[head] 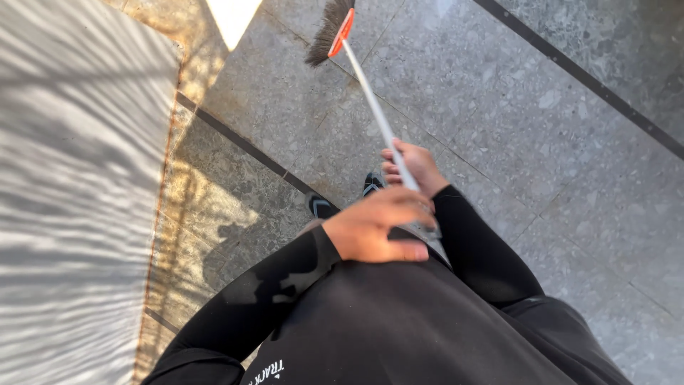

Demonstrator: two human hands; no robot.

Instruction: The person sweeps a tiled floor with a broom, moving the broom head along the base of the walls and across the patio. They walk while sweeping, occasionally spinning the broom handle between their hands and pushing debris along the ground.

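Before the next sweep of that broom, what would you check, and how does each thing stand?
1. Left hand closed on the upper handle: ok.
2. Right hand gripping the broom handle lower down: ok.
3. Broom head touching the floor: cannot tell; it is cut off at the top edge.
4. Stone floor ahead free of obstacles: ok.
5. Shoes apart from the bristles: ok.

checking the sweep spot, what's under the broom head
Under the broom head lies grey speckled stone floor, with a dark joint line close by. The floor right beneath the bristles is covered, so any dust there cannot be seen.
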